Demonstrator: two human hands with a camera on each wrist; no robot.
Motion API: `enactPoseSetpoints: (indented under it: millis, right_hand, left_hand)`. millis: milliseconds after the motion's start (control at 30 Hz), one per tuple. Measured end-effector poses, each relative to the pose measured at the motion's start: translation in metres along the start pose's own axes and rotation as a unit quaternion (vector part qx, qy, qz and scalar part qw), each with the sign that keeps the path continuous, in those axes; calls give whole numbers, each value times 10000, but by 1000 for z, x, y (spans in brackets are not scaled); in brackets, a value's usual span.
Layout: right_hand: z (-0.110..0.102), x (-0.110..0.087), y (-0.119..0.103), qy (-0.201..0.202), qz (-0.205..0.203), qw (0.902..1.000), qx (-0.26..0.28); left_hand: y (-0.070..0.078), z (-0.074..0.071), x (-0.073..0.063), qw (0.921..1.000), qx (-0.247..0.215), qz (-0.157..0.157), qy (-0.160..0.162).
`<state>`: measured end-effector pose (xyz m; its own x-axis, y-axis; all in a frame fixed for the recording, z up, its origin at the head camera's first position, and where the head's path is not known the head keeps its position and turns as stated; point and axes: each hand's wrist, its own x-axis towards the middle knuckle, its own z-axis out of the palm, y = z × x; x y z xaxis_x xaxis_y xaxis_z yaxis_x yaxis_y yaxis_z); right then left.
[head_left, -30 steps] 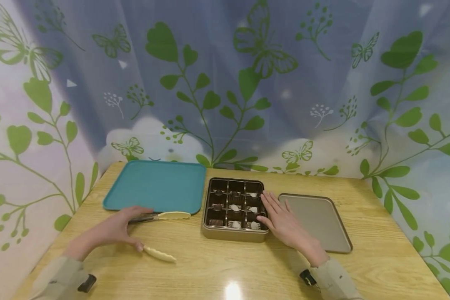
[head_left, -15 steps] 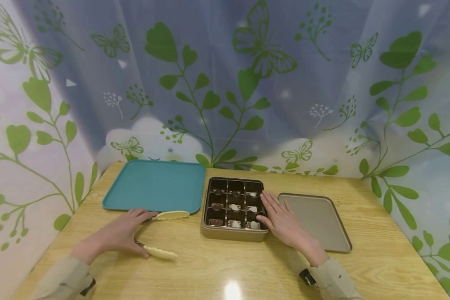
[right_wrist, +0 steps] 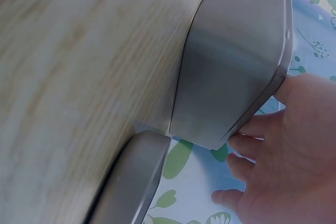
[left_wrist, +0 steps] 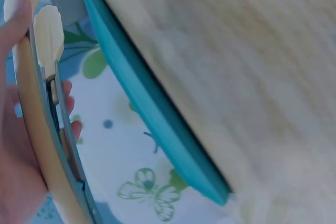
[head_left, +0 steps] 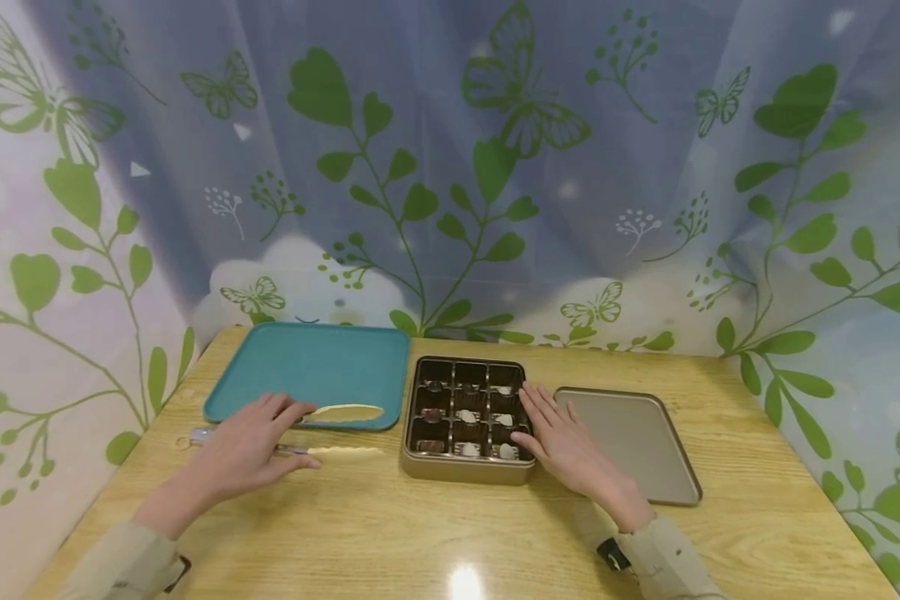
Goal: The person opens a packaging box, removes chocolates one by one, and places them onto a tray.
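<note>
Over the wooden table [head_left: 375, 542], both forearms that I follow slant inward from the near side, in pale sleeves [head_left: 671, 554]. The blue tray [head_left: 307, 367] lies beyond the left hand [head_left: 247, 446]; a nine-compartment box [head_left: 465, 472] stands between the two hands, holding four dark and five pale pieces, one to a compartment. To its right lies a flat brown pan [head_left: 637, 442], partly hidden from me by the right hand [head_left: 570, 446]. The left hand grips the tongs [head_left: 348, 412] around their metal arms, raised off the table, cream tips spread; one overlaps the tray's near rim in my head view. The right hand's fingers are straight, touching the box's right rim.
</note>
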<state>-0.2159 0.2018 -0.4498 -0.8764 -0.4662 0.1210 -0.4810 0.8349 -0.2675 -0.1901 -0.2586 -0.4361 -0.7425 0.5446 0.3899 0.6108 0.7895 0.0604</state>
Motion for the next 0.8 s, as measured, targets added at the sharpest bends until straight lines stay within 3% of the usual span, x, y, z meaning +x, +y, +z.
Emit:
enactPoseSetpoints:
  millis: [200, 433, 800]
  right_hand:
    - [0, 0, 0, -32, 15, 10000, 28]
    - [-1, -1, -1, -45, 45, 10000, 25]
    - [0, 0, 1, -36, 13, 10000, -11]
  left_hand:
    - [6, -7, 13, 9987, 341, 222, 314]
    - [14, -13, 33, 9989, 402, 209, 138]
    - [13, -19, 92, 9955, 778, 421, 327]
